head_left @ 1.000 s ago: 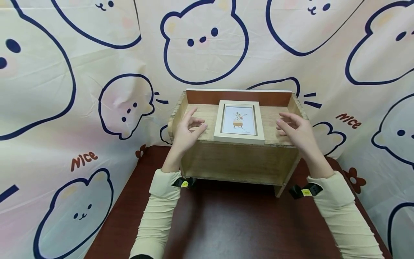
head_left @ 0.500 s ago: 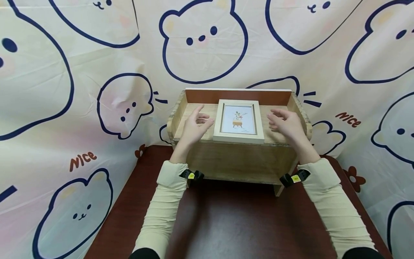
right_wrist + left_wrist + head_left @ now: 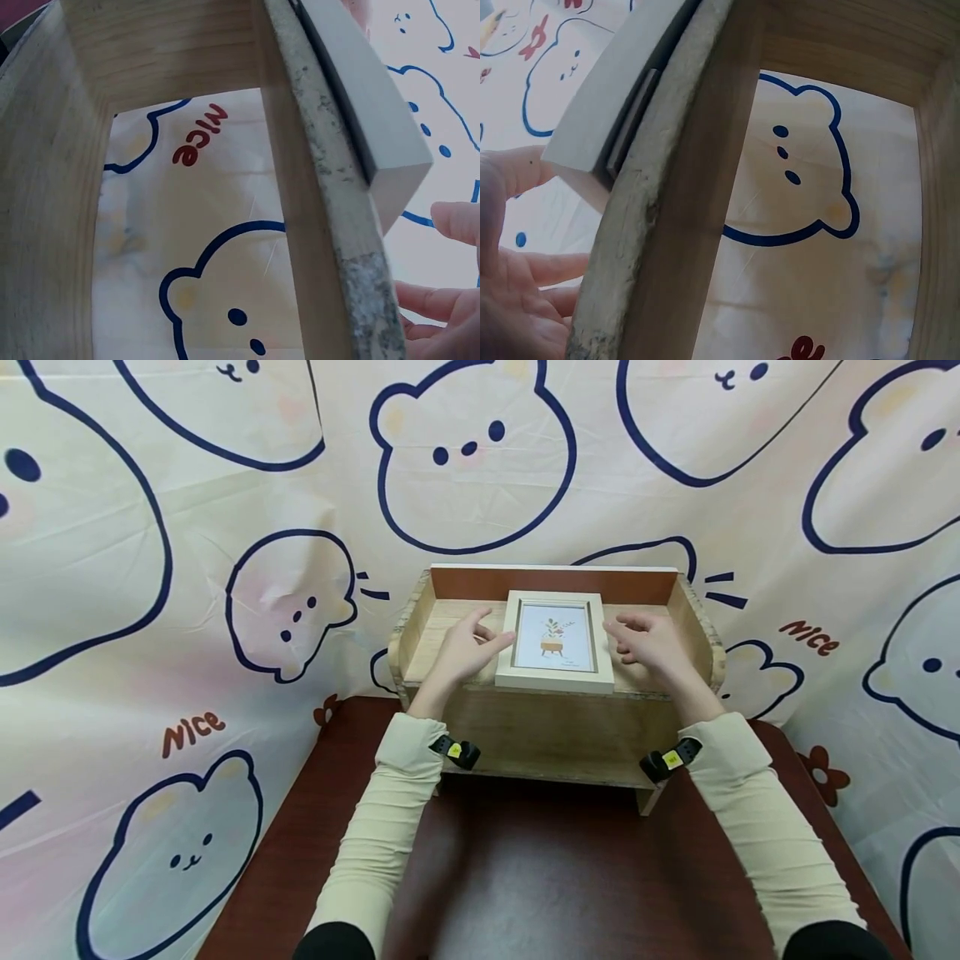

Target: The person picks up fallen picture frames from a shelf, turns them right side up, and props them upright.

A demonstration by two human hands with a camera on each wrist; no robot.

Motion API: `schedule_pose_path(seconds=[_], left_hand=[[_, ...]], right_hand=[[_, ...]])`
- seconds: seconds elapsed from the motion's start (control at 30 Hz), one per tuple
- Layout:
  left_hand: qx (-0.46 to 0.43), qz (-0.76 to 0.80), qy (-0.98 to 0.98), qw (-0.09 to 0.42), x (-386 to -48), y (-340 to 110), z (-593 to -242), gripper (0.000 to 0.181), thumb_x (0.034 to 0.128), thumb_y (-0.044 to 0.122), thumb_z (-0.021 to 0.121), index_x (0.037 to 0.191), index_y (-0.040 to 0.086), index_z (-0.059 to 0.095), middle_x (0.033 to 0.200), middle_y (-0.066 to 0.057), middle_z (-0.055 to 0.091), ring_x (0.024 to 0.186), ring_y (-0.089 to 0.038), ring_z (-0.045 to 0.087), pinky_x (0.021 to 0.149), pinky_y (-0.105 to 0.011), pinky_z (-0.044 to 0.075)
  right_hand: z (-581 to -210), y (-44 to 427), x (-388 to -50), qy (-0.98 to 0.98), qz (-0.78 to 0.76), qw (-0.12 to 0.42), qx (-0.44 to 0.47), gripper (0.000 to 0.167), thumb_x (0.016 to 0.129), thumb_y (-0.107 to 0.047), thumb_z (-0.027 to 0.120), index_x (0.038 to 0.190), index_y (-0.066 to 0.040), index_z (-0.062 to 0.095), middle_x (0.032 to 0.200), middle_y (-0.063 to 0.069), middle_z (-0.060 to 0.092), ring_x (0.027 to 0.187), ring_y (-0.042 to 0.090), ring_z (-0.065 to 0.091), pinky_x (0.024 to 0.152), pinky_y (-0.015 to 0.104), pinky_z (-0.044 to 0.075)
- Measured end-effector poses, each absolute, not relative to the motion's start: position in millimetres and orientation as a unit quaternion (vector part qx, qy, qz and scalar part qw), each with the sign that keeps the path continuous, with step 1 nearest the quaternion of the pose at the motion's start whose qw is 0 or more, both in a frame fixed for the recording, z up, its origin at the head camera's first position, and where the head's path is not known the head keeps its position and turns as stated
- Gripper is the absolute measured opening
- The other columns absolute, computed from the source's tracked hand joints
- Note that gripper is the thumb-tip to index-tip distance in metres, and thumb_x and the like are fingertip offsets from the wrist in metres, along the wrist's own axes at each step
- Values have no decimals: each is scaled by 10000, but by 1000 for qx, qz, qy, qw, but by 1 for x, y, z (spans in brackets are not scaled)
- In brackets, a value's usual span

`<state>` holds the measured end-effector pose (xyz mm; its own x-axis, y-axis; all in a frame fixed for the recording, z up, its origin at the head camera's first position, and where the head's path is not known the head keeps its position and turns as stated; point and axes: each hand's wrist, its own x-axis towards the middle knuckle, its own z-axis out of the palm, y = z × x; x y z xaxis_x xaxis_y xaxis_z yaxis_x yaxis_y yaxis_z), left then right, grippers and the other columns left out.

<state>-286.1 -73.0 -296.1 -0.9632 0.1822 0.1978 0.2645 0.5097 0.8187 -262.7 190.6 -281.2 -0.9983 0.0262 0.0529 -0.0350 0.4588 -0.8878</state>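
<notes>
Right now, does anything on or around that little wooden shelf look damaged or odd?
Yes: the front edge of the wooden shelf looks rough and patchy, perhaps worn, unlike the smoother inner boards. The picture frame lies face up near that edge; I see no damage on it.

**Left hand [image 3: 463,650] and right hand [image 3: 649,647] held facing, fingers loosely bent**

Both arms are reached forward and angled inward, the left arm [image 3: 386,827] and right arm [image 3: 772,827] dressed in pale sleeves [image 3: 367,868] gathered in folds and turned back at the cuffs [image 3: 726,742]. Skin is bared from the wrists onward. On each side the thumb is parted from the fingers [image 3: 555,266], and the palms are turned toward each other. Nothing is gripped by either hand. In the right wrist view, the right hand is cut off by the picture's edge.
</notes>
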Motion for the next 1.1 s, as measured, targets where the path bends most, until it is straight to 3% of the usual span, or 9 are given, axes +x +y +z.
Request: schedule_pose_path(seconds=[0.13, 0.33, 0.53, 0.63, 0.77, 0.9, 1.1], left_hand=[[-134, -451, -882, 39, -288, -70, -296, 671, 827, 377, 629, 1370, 65, 389, 1062, -145, 586, 988, -247, 543, 830, -373, 440], [-131, -420, -897, 33, -290, -67, -296, 669, 821, 397, 625, 1358, 61, 412, 1162, -176, 545, 1070, -277, 503, 876, -402, 417], [-146, -379, -913, 28, -292, -64, -292, 606, 821, 391, 623, 1303, 50, 487, 1193, -167, 553, 1091, -271, 505, 901, -386, 404], [-165, -348, -922, 31, -294, -63, -291, 504, 824, 373, 621, 1212, 55, 581, 1060, -143, 612, 953, -230, 535, 793, -327, 419], [-175, -316, -932, 35, -295, -63, -293, 427, 816, 345, 624, 1122, 48, 642, 917, -122, 590, 856, -215, 465, 712, -325, 370], [-169, -314, -934, 39, -295, -63, -296, 372, 797, 314, 627, 1054, 48, 663, 1002, -128, 561, 949, -222, 455, 789, -351, 383], [-156, -340, -927, 36, -294, -61, -296, 373, 779, 274, 637, 1088, 67, 670, 1037, -129, 552, 976, -220, 448, 807, -348, 382]], right_hand=[[-282, 190, -267, -874, 486, 11, -15, 659, 883, -426, 529, 1342, 29, 396, 1270, 212, 456, 869, 194, 534, 612, 175, 461], [-283, 188, -269, -897, 441, -18, -1, 673, 887, -446, 507, 1347, 30, 387, 1299, 218, 430, 1015, 276, 444, 757, 308, 414], [-281, 186, -272, -921, 389, -34, 14, 560, 899, -430, 487, 1256, 1, 508, 1173, 195, 507, 983, 278, 426, 757, 349, 358], [-281, 185, -274, -926, 374, -46, 12, 554, 897, -404, 499, 1252, 22, 512, 1192, 203, 511, 994, 280, 430, 787, 359, 356], [-282, 182, -277, -942, 333, -38, 26, 518, 893, -367, 511, 1178, 62, 564, 1119, 222, 562, 926, 270, 468, 746, 318, 366], [-285, 180, -279, -951, 307, -18, 33, 451, 886, -328, 527, 1076, 69, 626, 953, 192, 596, 789, 241, 461, 629, 273, 331], [-287, 179, -280, -942, 333, -11, 29, 375, 881, -274, 551, 1007, 64, 653, 847, 130, 567, 730, 209, 437, 585, 260, 317]])
